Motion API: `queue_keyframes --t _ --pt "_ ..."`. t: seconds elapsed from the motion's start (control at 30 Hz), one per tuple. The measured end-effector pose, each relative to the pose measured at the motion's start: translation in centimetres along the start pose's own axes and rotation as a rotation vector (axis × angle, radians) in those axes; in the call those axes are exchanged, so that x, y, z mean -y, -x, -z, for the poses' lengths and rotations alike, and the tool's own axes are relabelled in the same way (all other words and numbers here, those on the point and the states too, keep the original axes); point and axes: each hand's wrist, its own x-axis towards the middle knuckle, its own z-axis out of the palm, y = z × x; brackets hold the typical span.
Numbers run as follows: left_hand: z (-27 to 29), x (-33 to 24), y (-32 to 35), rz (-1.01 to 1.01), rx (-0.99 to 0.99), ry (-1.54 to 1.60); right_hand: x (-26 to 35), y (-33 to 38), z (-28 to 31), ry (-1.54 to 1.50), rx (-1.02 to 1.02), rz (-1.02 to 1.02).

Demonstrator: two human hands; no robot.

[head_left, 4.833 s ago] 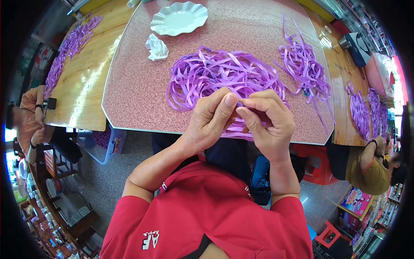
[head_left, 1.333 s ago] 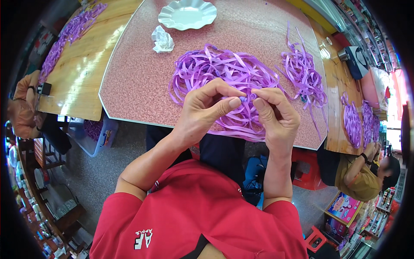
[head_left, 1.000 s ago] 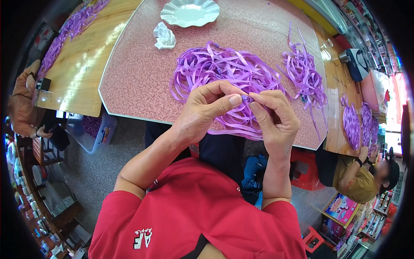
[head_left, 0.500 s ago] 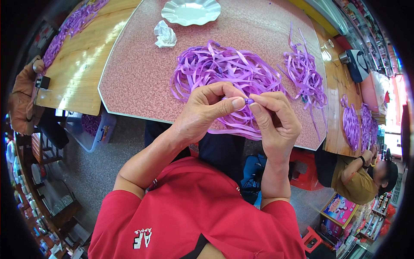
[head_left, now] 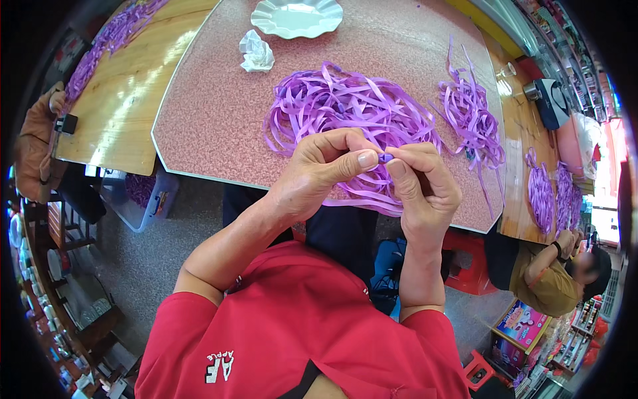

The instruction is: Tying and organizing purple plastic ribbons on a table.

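Observation:
Between the fingertips of both hands is a small dark purple piece (head_left: 385,158), perhaps a clasp or a ribbon end; its exact kind is too small to tell. My left hand (head_left: 327,166) pinches it from the left with thumb and forefinger. From the right, my right hand (head_left: 425,186) pinches its other side, thumb below and forefinger above. Just beyond and beneath the hands, a loose heap of shiny purple ribbons (head_left: 352,103) is spread over the pink speckled table (head_left: 212,120). Some ribbon strands hang by the table's near edge under my hands.
A smaller bunch of purple ribbons (head_left: 470,116) lies to the right. Farther off are a white scalloped plate (head_left: 296,18) and crumpled white paper (head_left: 256,52). Co-workers sit at wooden tables on both sides. A red stool (head_left: 468,263) stands below the table's right side.
Both hands keep their pinch at nearly the same spot. The right hand has shifted very slightly to the left, and the purple piece between the fingertips shows a little more.

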Motion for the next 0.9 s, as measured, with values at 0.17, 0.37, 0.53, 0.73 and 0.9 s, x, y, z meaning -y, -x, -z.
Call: queue_keyframes --t 0.17,0.37,0.53,0.73,0.9 --pt "-0.1 -0.4 0.2 0.037 0.025 0.030 -0.1 0.4 -0.4 -0.241 -0.034 -0.107" --pt "0.1 -0.5 0.2 0.064 0.065 0.013 0.3 0.5 -0.3 -0.256 -0.022 -0.131" --pt "-0.5 -0.5 0.4 -0.014 0.005 -0.070 0.2 0.3 -0.7 0.014 -0.055 0.040" --pt "-0.3 -0.4 0.4 -0.080 -0.044 -0.149 -0.2 -0.3 -0.8 0.264 -0.048 0.311" --pt "-0.3 -0.5 0.6 -0.094 0.001 -0.161 -1.0 -0.1 -0.4 0.156 0.001 0.276"
